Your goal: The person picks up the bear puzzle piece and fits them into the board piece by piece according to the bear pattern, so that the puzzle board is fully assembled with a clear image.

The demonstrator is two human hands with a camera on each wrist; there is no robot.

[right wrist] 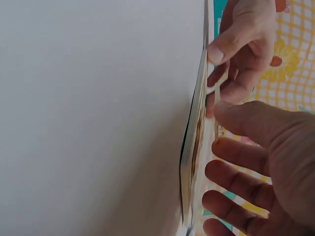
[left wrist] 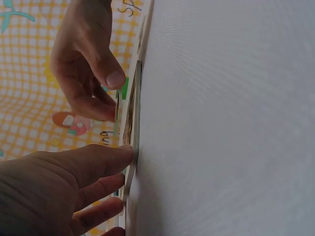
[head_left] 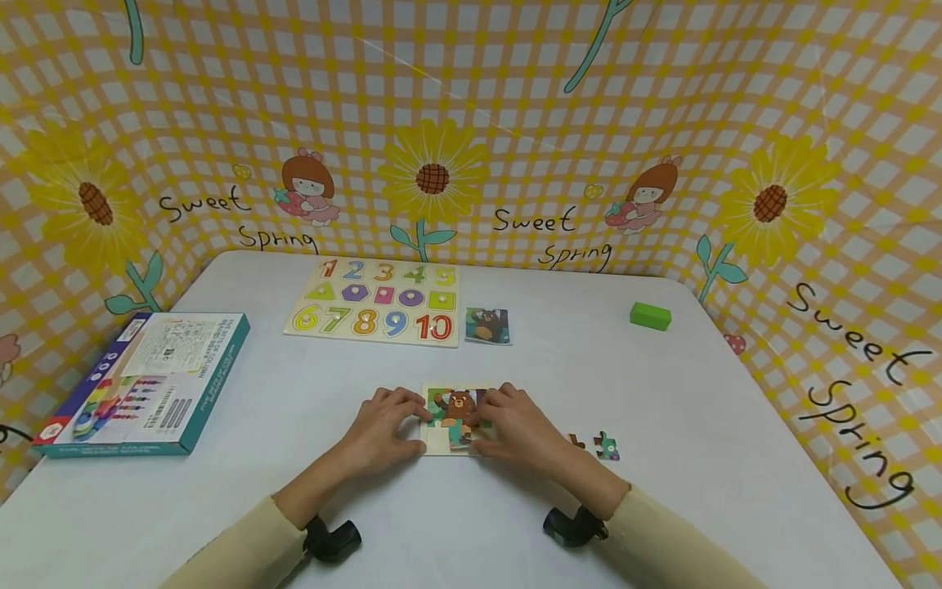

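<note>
A small wooden puzzle board (head_left: 436, 444) with a brown bear picture lies in front of me, and its near left part shows bare wood. My left hand (head_left: 384, 429) holds the board at its left side. In the left wrist view, the thumb (left wrist: 110, 160) touches the board's near edge. My right hand (head_left: 518, 425) pinches a jigsaw piece (head_left: 459, 436) between thumb and index finger. From the right wrist view, this piece (right wrist: 217, 96) stands slightly above the board (right wrist: 189, 162), apart from it. The right hand covers the board's right part.
Loose jigsaw pieces (head_left: 607, 446) lie right of the board, partly behind the right wrist. A number-and-shape board (head_left: 371, 315) and a bear picture card (head_left: 487, 325) lie farther back. A flat box (head_left: 147, 380) is at left, a green block (head_left: 651, 316) at back right.
</note>
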